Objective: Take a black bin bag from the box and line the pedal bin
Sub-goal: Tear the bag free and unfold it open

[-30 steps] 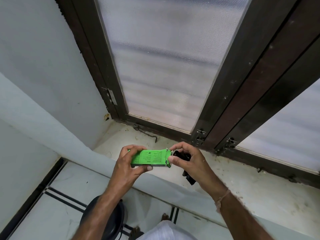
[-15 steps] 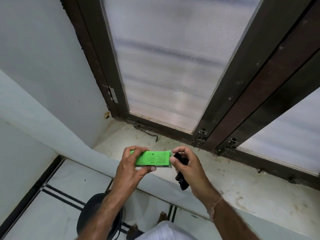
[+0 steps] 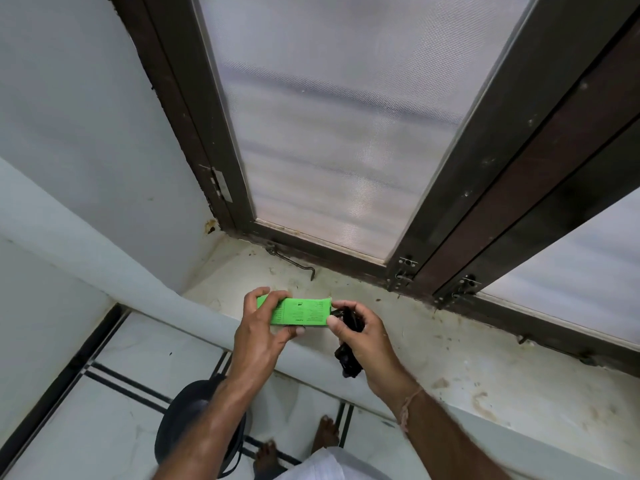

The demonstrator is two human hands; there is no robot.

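Left grip (image 3: 263, 327) clasps the green box (image 3: 301, 311); right grip (image 3: 363, 334) curls round the black bin bag (image 3: 348, 362), now hanging lower, apparently free; lining comes next.

Frosted window (image 3: 329, 133) in dark frame (image 3: 502, 168) above your left hand (image 3: 259, 330); stained sill (image 3: 467, 368) under your right hand (image 3: 367, 337); white floor tiles (image 3: 114, 393), black lines, below both.

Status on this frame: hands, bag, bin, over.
Left hand grips green box. Right hand holds black bin bag, bunched, at box end. Pedal bin on floor below, partly hidden by left forearm.
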